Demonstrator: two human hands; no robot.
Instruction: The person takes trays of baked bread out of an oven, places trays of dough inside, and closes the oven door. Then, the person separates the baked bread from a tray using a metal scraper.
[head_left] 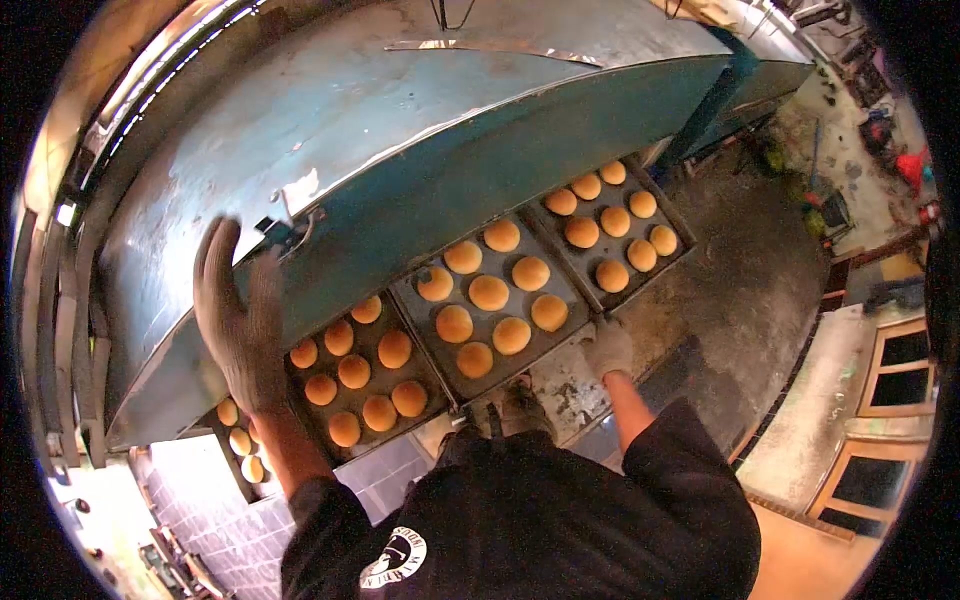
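Note:
My gloved left hand (240, 315) is raised at the left with its fingers apart, holding nothing, near a dark metal latch (285, 230) on the blue metal oven (400, 190). In a grey glove, my right hand (608, 350) is at the near edge of the trays, by the corner between the middle tray (505, 318) and the right tray (590, 262); its fingertips are hard to make out. Round browned buns (488, 292) sit in rows on these trays. Another tray of buns (354, 371) lies beside my left forearm.
A further tray with buns (240, 441) shows at the lower left. Dark bars (65, 340) stand at the far left. Wooden frames (895, 365) and red objects (910, 168) are at the right. Tiled floor (215, 540) shows below the trays.

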